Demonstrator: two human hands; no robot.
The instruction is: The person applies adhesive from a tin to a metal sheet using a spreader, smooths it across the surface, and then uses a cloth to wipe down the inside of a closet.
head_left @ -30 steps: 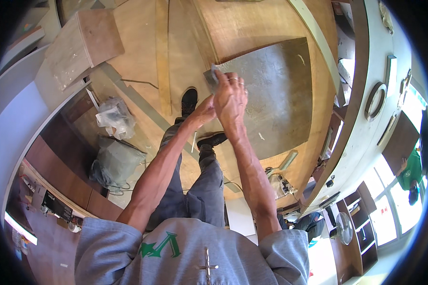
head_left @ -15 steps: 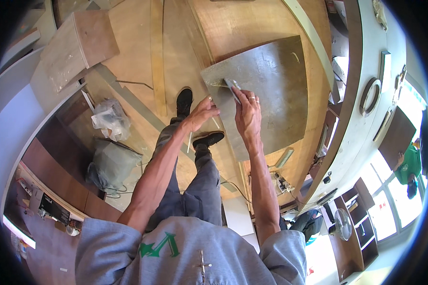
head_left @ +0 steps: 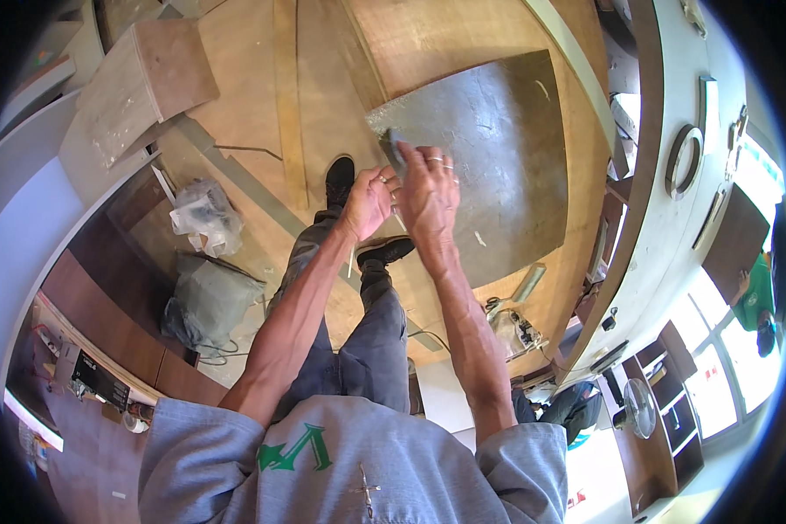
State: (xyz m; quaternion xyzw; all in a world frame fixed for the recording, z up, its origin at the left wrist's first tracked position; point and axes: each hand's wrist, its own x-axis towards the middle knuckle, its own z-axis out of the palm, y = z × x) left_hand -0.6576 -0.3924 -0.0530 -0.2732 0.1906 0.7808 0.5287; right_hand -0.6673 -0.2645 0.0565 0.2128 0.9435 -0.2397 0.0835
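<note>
A dark, glossy square sheet (head_left: pixel 506 175) lies on pale plywood, with streaks across its surface. Near its left corner, my right hand (head_left: pixel 430 188) grips a small flat grey spreader (head_left: pixel 393 140), partly hidden by the fingers. My left hand (head_left: pixel 371 201) is just left of it, at the sheet's left edge, fingers curled; what they hold, if anything, is unclear. A thin pale strip shows below the hands, between my two dark shoes.
Plywood panels (head_left: pixel 236 44), a plastic bag (head_left: pixel 205 218) and a grey bag (head_left: pixel 210 301) lie left. Scissors (head_left: pixel 493 306) and small items sit below the sheet. A white bench (head_left: pixel 672 244) runs along the right; beyond it a person in green (head_left: pixel 751 297) holds a dark board.
My right hand moved down and right onto the sheet, then back up and left with the spreader toward the corner. My left hand shifted slightly, staying beside it.
</note>
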